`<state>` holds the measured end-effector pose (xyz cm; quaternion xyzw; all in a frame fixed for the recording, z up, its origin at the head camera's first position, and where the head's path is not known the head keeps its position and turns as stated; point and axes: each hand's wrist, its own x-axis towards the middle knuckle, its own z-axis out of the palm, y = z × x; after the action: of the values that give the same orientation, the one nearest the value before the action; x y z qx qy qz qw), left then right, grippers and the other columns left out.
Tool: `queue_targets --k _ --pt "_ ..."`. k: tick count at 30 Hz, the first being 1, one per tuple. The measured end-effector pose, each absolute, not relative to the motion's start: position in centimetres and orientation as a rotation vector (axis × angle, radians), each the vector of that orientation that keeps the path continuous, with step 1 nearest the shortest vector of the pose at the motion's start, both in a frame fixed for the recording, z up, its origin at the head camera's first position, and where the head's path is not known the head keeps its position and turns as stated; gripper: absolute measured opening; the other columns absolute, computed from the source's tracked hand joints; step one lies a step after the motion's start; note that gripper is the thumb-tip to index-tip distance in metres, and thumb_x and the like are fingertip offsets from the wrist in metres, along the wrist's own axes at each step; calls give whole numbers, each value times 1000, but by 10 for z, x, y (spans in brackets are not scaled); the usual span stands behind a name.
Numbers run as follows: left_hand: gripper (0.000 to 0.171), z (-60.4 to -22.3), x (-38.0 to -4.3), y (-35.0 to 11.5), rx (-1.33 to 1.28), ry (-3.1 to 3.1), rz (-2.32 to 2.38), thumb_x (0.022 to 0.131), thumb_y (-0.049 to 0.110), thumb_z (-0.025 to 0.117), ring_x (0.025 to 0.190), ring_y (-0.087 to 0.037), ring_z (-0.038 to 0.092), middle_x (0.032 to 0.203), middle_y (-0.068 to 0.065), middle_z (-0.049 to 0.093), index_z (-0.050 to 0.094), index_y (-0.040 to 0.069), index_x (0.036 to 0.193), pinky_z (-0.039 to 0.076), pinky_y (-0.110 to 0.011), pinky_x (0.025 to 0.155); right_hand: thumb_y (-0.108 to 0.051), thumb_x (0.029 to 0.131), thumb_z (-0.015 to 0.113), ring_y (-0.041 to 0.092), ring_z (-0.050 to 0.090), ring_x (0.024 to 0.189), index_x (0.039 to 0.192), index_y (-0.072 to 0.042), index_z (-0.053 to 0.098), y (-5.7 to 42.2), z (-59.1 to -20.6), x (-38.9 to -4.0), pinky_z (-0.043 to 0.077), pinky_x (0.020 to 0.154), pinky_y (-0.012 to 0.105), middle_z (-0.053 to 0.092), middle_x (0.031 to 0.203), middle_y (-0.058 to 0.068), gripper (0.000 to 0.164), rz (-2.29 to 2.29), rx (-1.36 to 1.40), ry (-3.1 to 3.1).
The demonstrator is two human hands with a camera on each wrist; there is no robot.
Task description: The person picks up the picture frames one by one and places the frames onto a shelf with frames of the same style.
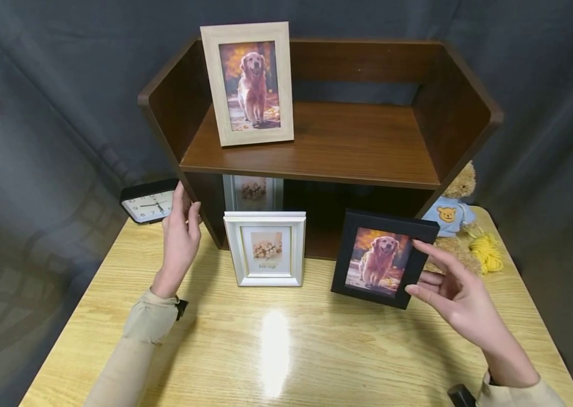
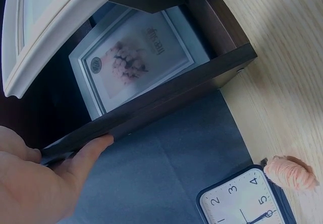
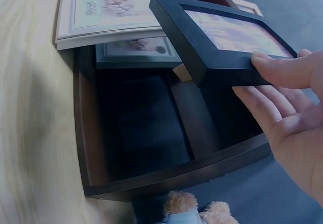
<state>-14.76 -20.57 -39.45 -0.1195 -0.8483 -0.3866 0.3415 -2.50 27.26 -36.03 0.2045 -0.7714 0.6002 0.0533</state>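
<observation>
A black photo frame [image 1: 337,277] with a dog picture is tilted in front of the shelf's right side. My right hand [image 1: 456,294] grips it by its right edge, thumb on the front and fingers behind, as the right wrist view also shows. The dark wooden shelf [image 1: 317,152] stands on the table, and my left hand [image 1: 182,240] pinches the front edge of its left side panel [image 2: 166,95]. Before the shelf's lower opening stands a white photo frame [image 1: 296,249] with a flower picture. Behind it, inside, is a grey-blue frame [image 2: 202,52].
A cream frame [image 1: 283,73] with another dog picture stands on the upper shelf at left. Left of the shelf is a black clock [image 1: 146,206]; pink yarn [image 2: 290,173] lies beside it. At right are a teddy bear [image 1: 446,217] and yellow yarn [image 1: 487,252].
</observation>
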Motion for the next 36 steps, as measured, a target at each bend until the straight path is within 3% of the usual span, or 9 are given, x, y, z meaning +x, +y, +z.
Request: queue_targets --k 3,17,21,30,36 --pt "52 -395 -147 -206 -312 -2206 -1012 111 0 53 65 -30 60 130 -28 68 40 1 161 39 -19 63 41 79 63 8 73 112 159 3 47 272 -356 -26 58 84 21 59 152 -4 90 1877 640 -2303" --pt "52 -394 -147 -205 -299 -2210 -1017 112 1 53 67 -31 61 135 -27 67 40 1 162 39 -19 64 43 73 64 11 75 108 158 2 48 270 -335 -30 57 86 20 63 149 -1 96 1932 599 -2208" --pt "51 -393 -147 -205 -298 -2210 -1018 111 1 54 68 -31 61 131 -28 68 41 1 161 39 -20 64 43 73 64 14 75 109 158 6 45 271 -329 -34 57 87 22 62 151 6 95 1972 696 -2122" --pt "52 -394 -148 -204 -305 -2211 -1021 111 0 54 69 -34 63 130 -28 68 41 1 161 40 -20 66 26 86 73 18 74 114 160 7 38 270 -312 -42 59 87 26 64 147 9 84 2015 795 -2075" --pt "51 -395 -148 -205 -302 -2210 -1025 111 1 54 69 -33 62 121 -28 70 41 1 161 40 -19 65 27 83 74 17 74 115 161 3 39 267 -298 -43 57 89 27 64 148 9 89 1971 718 -2129"
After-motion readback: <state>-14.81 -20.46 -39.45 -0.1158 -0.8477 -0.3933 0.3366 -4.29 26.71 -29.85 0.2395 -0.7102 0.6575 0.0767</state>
